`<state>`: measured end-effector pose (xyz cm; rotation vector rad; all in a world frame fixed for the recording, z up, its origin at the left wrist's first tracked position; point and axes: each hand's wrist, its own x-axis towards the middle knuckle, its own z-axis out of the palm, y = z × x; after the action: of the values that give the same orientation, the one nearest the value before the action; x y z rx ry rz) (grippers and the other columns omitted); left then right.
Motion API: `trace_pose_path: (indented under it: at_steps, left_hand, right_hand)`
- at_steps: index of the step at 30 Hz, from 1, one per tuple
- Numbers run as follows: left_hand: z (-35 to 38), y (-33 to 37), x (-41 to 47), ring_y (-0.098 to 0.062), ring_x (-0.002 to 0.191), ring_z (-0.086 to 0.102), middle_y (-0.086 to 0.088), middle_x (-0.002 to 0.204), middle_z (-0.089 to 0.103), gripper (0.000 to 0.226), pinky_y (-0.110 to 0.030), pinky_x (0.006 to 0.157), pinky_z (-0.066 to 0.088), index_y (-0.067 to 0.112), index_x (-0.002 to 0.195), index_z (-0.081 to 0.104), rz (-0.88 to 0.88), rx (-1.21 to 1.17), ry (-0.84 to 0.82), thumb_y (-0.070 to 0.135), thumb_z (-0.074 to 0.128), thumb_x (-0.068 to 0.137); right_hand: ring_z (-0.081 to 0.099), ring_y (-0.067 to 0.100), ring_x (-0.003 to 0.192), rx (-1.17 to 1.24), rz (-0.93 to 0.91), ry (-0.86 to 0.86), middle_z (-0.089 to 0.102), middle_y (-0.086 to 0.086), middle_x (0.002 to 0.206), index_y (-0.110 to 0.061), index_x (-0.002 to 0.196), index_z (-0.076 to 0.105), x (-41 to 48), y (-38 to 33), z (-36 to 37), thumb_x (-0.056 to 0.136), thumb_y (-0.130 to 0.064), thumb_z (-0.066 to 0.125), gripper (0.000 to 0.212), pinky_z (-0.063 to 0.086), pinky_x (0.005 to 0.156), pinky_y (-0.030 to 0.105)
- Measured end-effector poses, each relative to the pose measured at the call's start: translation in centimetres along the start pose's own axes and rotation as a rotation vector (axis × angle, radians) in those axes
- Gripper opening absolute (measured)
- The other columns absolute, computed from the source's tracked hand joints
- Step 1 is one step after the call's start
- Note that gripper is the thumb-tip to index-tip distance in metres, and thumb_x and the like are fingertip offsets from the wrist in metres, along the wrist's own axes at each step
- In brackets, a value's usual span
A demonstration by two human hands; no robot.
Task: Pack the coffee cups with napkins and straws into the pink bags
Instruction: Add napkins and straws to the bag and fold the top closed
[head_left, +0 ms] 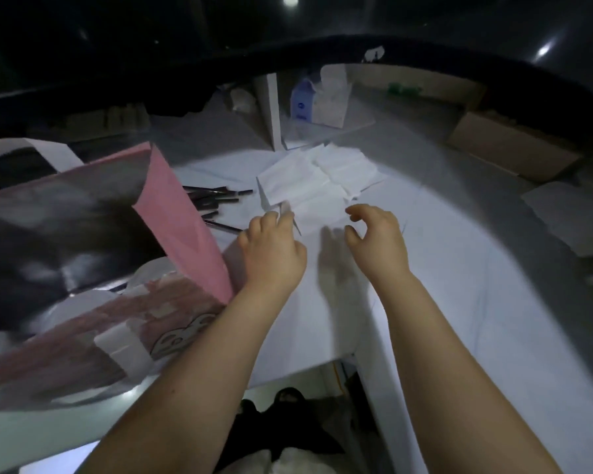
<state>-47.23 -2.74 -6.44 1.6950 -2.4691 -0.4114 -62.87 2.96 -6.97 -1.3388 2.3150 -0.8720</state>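
A loose pile of white napkins (326, 179) lies on the white table (459, 285) ahead of me. My left hand (271, 248) pinches the near left edge of the closest napkin (319, 208) and lifts it slightly. My right hand (377, 237) hovers just right of that napkin, fingers loosely curled, holding nothing. A pink bag (182, 220) stands open at the left, its mouth blurred. Black straws (216, 200) lie scattered between the bag and the napkins. A white cup lid (154, 268) shows low beside the bag.
A tissue box (329, 97) and a blue-and-white carton (302, 100) stand at the back. Cardboard boxes (507, 145) sit on the right, with a flat sheet (572, 217) beyond. The table's front edge runs just under my forearms.
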Motion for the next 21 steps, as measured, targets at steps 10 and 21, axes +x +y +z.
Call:
trace_pose_path:
  at_steps: [10,21]
  left_hand:
    - [0.3,-2.4,2.3,-0.026,0.132,0.034,-0.003,0.142,0.046,0.055,-0.042,0.108,0.027,0.023,0.141,0.045,-0.017,-0.057,-0.014,0.02,0.056,0.087]
    - [-0.1,-1.5,3.4,-0.025,0.133,0.034,-0.002,0.143,0.045,0.053,-0.041,0.11,0.026,0.023,0.14,0.045,-0.05,-0.071,-0.014,0.023,0.056,0.088]
  right_hand:
    - [0.033,0.032,0.126,-0.131,-0.062,-0.013,0.051,0.001,0.135,-0.023,0.122,0.061,8.9,-2.3,4.9,0.088,-0.026,0.058,0.035,0.028,0.095,0.04]
    - [0.026,0.025,0.128,-0.111,0.096,0.072,0.045,-0.004,0.131,-0.026,0.111,0.064,10.2,-1.8,8.5,0.082,-0.044,0.065,0.034,0.017,0.101,0.04]
